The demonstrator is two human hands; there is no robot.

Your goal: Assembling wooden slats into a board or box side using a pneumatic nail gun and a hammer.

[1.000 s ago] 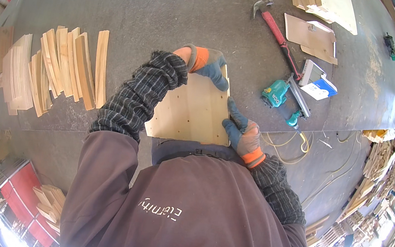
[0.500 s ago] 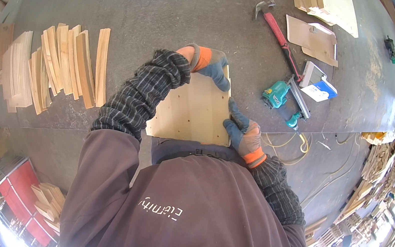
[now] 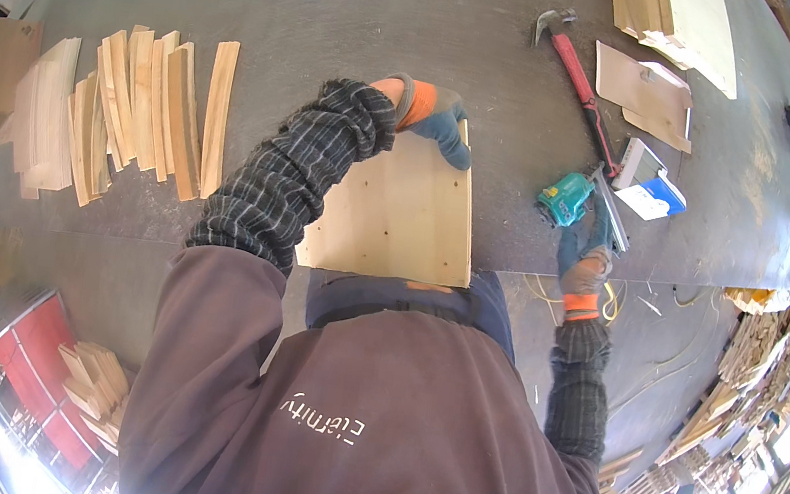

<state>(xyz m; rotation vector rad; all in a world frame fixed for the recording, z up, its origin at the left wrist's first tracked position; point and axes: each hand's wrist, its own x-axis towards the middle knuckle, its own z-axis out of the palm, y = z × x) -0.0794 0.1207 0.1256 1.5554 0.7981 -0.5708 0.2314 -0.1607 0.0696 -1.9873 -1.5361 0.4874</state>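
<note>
The nail gun (image 3: 564,198) lies on the surface (image 3: 426,29) just ahead of the right hand (image 3: 586,259), the nearer one, its rail (image 3: 618,219) slanting from far left to near right. That hand's fingers overlap the tool; whether they are closed, I cannot tell. The left hand (image 3: 444,129) clasps the board (image 3: 396,207) at its far-right corner.

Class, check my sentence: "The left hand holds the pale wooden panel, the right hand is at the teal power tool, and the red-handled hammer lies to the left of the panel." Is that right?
Not quite: the hammer lies to the right of the panel, as the head view shows. The rest of the sentence stands.
</note>
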